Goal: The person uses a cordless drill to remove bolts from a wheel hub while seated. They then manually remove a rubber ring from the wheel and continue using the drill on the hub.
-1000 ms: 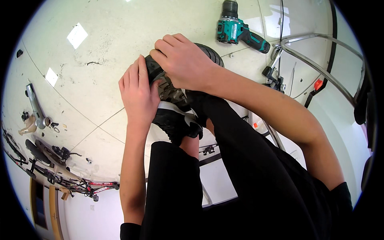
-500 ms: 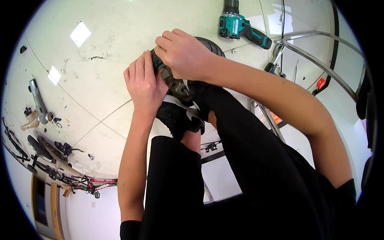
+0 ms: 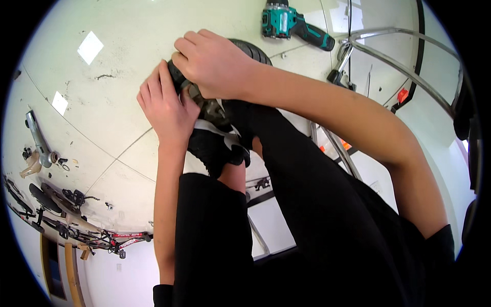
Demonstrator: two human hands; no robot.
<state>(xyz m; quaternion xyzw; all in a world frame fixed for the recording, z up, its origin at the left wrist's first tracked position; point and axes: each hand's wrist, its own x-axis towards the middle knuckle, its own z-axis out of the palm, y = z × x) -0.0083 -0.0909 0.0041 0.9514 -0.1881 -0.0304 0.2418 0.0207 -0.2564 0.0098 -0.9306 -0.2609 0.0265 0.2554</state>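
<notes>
A black-tyred wheel (image 3: 251, 50) is placed at the feet, just beside a black shoe (image 3: 207, 148). Its tyre is clutched under the curled fingers of the right hand (image 3: 217, 66) and pinched between thumb and fingers by the left hand (image 3: 168, 110). Beyond, a teal-and-black drill (image 3: 280, 23) is laid on the pale floor (image 3: 120, 120).

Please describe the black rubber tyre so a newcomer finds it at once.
Follow the black trouser legs up the picture. Past the black shoes, the bare left hand and right hand hold the black rubber tyre. Its curved, grooved tread sets it apart from the teal-and-black power drill.
</notes>
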